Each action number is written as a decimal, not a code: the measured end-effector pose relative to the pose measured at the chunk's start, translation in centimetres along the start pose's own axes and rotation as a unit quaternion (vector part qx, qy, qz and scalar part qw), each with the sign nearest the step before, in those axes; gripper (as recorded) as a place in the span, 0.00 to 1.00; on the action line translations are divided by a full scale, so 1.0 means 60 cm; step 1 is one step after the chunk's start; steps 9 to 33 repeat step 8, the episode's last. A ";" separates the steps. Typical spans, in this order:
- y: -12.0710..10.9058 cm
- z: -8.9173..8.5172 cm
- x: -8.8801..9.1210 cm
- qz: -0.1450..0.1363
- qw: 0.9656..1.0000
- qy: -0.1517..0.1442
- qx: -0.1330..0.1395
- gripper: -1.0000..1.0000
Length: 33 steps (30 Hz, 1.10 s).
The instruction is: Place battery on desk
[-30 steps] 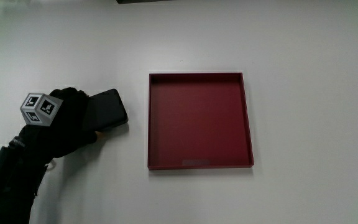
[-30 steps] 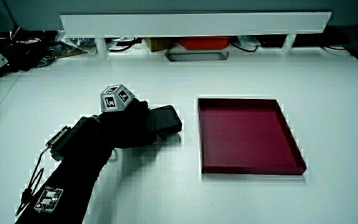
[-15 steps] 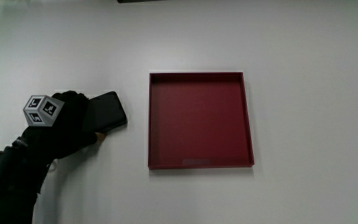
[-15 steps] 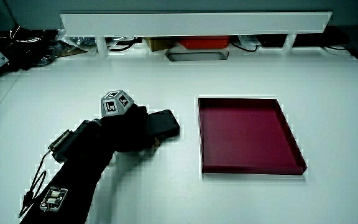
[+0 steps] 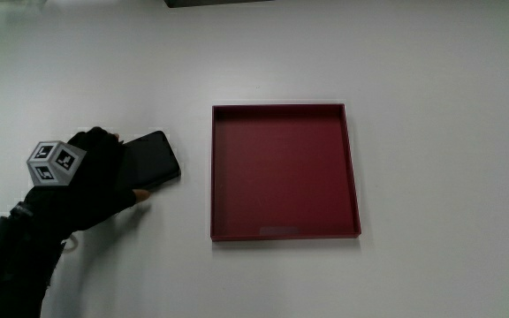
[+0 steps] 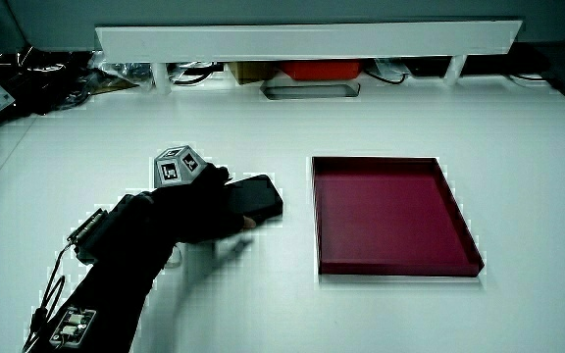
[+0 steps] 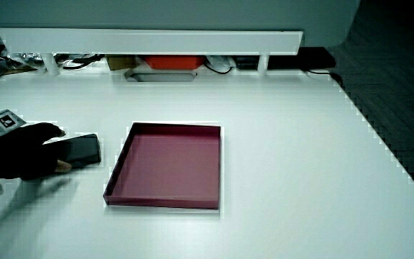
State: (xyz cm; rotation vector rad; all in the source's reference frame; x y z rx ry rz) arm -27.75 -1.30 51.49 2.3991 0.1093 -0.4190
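Note:
The battery (image 5: 155, 158) is a flat black slab lying on the white desk beside the empty dark red tray (image 5: 212, 177). It also shows in both side views (image 6: 257, 196) (image 7: 82, 150). The gloved hand (image 5: 95, 177) rests on the desk over the battery's end that lies away from the tray, and that end is hidden under the glove. Its fingers are loose, with the thumb tip on the desk beside the battery, a little nearer to the person. The patterned cube (image 5: 52, 163) sits on the back of the hand, which both side views show too (image 6: 194, 201) (image 7: 20, 155).
A low white partition (image 6: 302, 37) (image 7: 149, 39) runs along the table's edge farthest from the person, with an orange object (image 6: 317, 69) and cables (image 6: 27, 78) under it. The tray (image 6: 315, 216) (image 7: 117, 173) holds nothing.
The hand has slid back toward the person, away from the tray, uncovering more of the battery. The battery stays flat on the desk where it was half a second ago.

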 end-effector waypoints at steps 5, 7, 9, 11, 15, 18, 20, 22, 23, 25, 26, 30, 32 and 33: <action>-0.056 0.049 0.034 -0.022 0.998 -0.023 0.049 0.09; -0.090 0.067 0.061 -0.026 0.998 -0.020 0.057 0.04; -0.107 0.075 0.078 -0.039 0.997 -0.017 0.061 0.02; -0.107 0.075 0.078 -0.039 0.997 -0.017 0.061 0.02; -0.107 0.075 0.078 -0.039 0.997 -0.017 0.061 0.02; -0.107 0.075 0.078 -0.039 0.997 -0.017 0.061 0.02; -0.107 0.075 0.078 -0.039 0.997 -0.017 0.061 0.02; -0.107 0.075 0.078 -0.039 0.997 -0.017 0.061 0.02; -0.107 0.075 0.078 -0.039 0.997 -0.017 0.061 0.02; -0.107 0.075 0.078 -0.039 0.997 -0.017 0.061 0.02; -0.107 0.075 0.078 -0.039 0.997 -0.017 0.061 0.02; -0.107 0.075 0.078 -0.039 0.997 -0.017 0.061 0.02; -0.107 0.075 0.078 -0.039 0.997 -0.017 0.061 0.02; -0.107 0.075 0.078 -0.039 0.997 -0.017 0.061 0.02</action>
